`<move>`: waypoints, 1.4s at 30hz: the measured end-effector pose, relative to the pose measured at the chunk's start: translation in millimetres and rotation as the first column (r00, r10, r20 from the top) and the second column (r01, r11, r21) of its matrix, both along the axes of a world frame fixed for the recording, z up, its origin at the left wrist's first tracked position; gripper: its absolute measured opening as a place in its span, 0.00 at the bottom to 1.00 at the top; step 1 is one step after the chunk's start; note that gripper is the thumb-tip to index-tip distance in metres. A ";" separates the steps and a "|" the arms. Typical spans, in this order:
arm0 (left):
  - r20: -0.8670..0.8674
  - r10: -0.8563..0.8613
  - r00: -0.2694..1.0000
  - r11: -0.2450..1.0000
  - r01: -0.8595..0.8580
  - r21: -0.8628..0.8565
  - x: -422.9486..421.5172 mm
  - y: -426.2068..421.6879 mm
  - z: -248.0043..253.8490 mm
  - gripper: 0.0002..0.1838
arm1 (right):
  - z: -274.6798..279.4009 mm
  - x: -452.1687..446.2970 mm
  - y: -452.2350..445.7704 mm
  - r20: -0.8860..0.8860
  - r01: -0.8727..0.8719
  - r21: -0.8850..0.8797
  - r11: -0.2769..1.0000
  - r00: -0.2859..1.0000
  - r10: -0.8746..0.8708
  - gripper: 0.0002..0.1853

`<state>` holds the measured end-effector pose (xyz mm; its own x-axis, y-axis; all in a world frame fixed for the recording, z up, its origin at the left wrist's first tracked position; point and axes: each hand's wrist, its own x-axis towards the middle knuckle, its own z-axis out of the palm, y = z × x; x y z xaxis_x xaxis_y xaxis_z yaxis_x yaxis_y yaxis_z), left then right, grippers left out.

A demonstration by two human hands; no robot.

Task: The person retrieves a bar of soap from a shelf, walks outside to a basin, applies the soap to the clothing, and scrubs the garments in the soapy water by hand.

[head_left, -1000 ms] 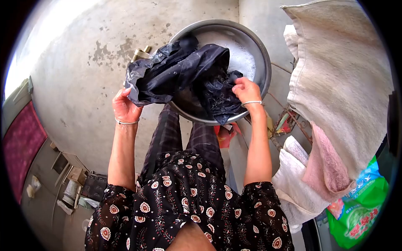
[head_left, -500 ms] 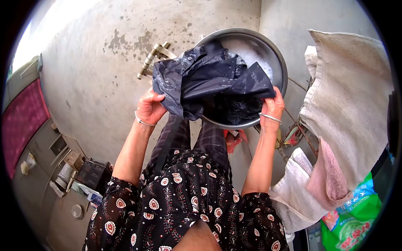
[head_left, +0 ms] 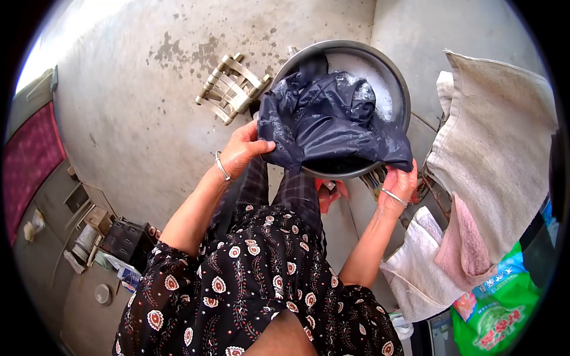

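A wet, dark navy garment (head_left: 332, 130) with patches of foam on it is stretched between my two hands over a metal basin (head_left: 405, 89). My left hand (head_left: 242, 148) pinches its left edge, thumb on top. At the lower right corner of the cloth, my right hand (head_left: 399, 183) grips it just outside the basin's near rim. Soapy water (head_left: 377, 83) shows along the far right inside the basin. Folds of the garment hang down into the basin and hide most of its bottom.
A small folding stool (head_left: 231, 89) stands left of the basin on the concrete floor. Towels (head_left: 493, 142) hang at the right, above a green bag (head_left: 499, 320). A black crate (head_left: 127, 243) and odds and ends lie at the lower left. Something red (head_left: 329, 193) sits below the basin.
Both hands have moved right and nearer to my body with the garment still held. The garment has shifted right and lies lower over the basin, and more of the stool shows.
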<state>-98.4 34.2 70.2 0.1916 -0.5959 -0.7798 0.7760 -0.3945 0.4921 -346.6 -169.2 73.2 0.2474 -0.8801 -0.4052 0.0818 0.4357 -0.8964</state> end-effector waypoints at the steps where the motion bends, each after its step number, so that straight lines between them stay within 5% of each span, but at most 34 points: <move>1: 0.079 -0.080 0.994 0.997 0.079 0.009 -3.8 -6.9 9.0 0.27 | -3.1 -1.6 -2.9 -0.036 0.000 -0.015 1.000 0.999 0.000 0.12; 6: 0.357 -0.269 0.894 0.956 0.293 -0.013 -30.0 -39.9 24.6 0.19 | -2.2 11.0 6.7 -0.590 -0.022 -0.055 0.998 0.807 -0.015 0.17; 8: 0.471 -0.308 0.827 0.930 0.366 -0.035 -38.7 -55.3 25.6 0.22 | 7.4 14.7 21.4 -0.498 -0.042 0.222 0.974 0.854 0.150 0.21; 9: 0.530 -0.356 0.770 0.906 0.422 -0.006 -42.1 -62.4 26.7 0.24 | 14.1 16.6 29.9 -0.333 -0.197 0.342 0.919 0.889 0.315 0.25; 10: 0.547 -0.207 0.811 0.930 0.336 -0.146 -50.1 -70.6 22.8 0.25 | 14.9 18.1 38.6 -0.158 -0.341 0.391 0.855 0.890 0.427 0.27; 11: 0.515 -0.284 0.809 0.911 0.395 -0.118 -55.5 -73.3 22.2 0.27 | 16.6 23.6 49.2 0.018 -0.394 0.394 0.830 0.906 0.422 0.27; 14: 0.387 -0.240 0.890 0.887 0.364 -0.286 -63.4 -82.3 27.6 0.30 | 16.8 38.9 60.8 0.054 -0.219 0.331 0.918 0.976 0.213 0.20; 19: 0.569 -0.252 0.783 0.849 0.461 -0.258 -64.4 -74.4 17.7 0.24 | 38.2 45.0 22.9 0.054 0.022 0.272 0.962 0.998 -0.038 0.15; 28: 0.871 -0.162 0.465 0.896 0.439 -0.068 -52.1 -80.7 2.5 0.26 | 87.1 63.4 -16.0 -0.019 0.049 -0.049 0.998 0.999 -0.050 0.14; 32: 0.952 0.003 0.306 0.913 0.388 -0.128 -50.9 -97.6 20.1 0.32 | 109.4 62.4 -24.4 0.020 -0.023 -0.146 0.989 0.999 0.026 0.11; 38: 0.961 0.194 0.198 0.855 0.447 -0.265 -54.4 -125.9 64.5 0.34 | 138.7 73.6 -15.2 -0.150 -0.397 -0.218 0.891 0.916 0.371 0.09; 40: 0.972 0.123 0.202 0.849 0.485 -0.209 -59.3 -123.0 66.1 0.24 | 143.7 81.5 -3.4 -0.249 -0.586 -0.184 0.789 0.805 0.539 0.10; 42: 0.922 0.192 0.337 0.831 0.444 -0.335 -59.2 -108.3 46.6 0.18 | 141.1 94.2 9.1 -0.388 -0.787 -0.181 0.590 0.608 0.693 0.12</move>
